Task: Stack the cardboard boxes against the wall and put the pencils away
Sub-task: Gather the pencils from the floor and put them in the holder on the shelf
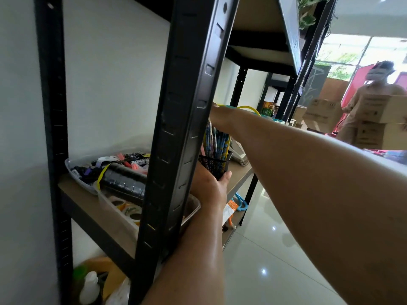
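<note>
Left forearm is reaching up from below; left hand (209,187) is gripping the pencil cup (212,167) at its base, thumb lying against its side. Right arm is stretching across nearly straight, right hand (217,115) mostly hidden behind a post (187,106), fingers unreadable.

black shelf post (187,128) | clear tray (105,201) (tape rolls (128,211) inside) | white bottle (89,287) below

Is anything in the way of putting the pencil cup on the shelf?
Nothing visible blocks it. The left hand grips the mesh cup of pencils right at the shelf board, with bare board beside it. The black post hides what lies further left.
</note>
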